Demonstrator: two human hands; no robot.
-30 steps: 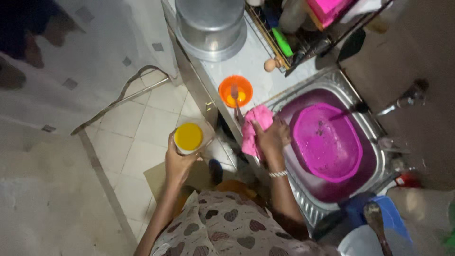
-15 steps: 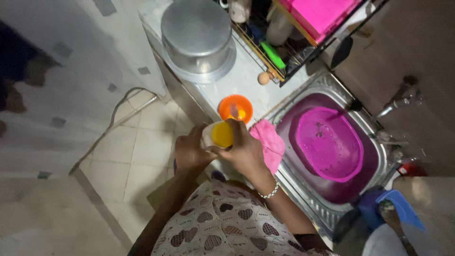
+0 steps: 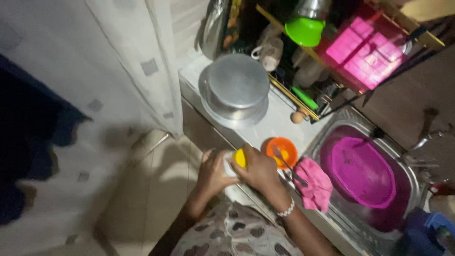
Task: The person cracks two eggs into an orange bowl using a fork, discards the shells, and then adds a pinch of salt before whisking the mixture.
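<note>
Both hands meet in front of the counter edge around a small white jar with a yellow lid (image 3: 238, 159). My left hand (image 3: 212, 171) wraps the jar's body from the left. My right hand (image 3: 257, 169), with a pale bracelet on the wrist, covers the yellow lid from the right. Just right of them an orange bowl (image 3: 282, 150) with a spoon in it sits on the white counter (image 3: 279, 124). A pink cloth (image 3: 313, 183) lies over the sink's near rim.
A big metal pot with its lid on (image 3: 234, 91) stands on the counter. The steel sink (image 3: 407, 168) holds a magenta basin (image 3: 362, 173). Behind, a dish rack (image 3: 332, 52) carries a green bowl, a pink crate and cups. A small egg (image 3: 297, 117) lies by the rack. Tiled floor lies left.
My right hand left the pink cloth at the sink and came onto the jar's yellow lid. The jar moved in from the left toward the counter. The view tilted up toward the rack.
</note>
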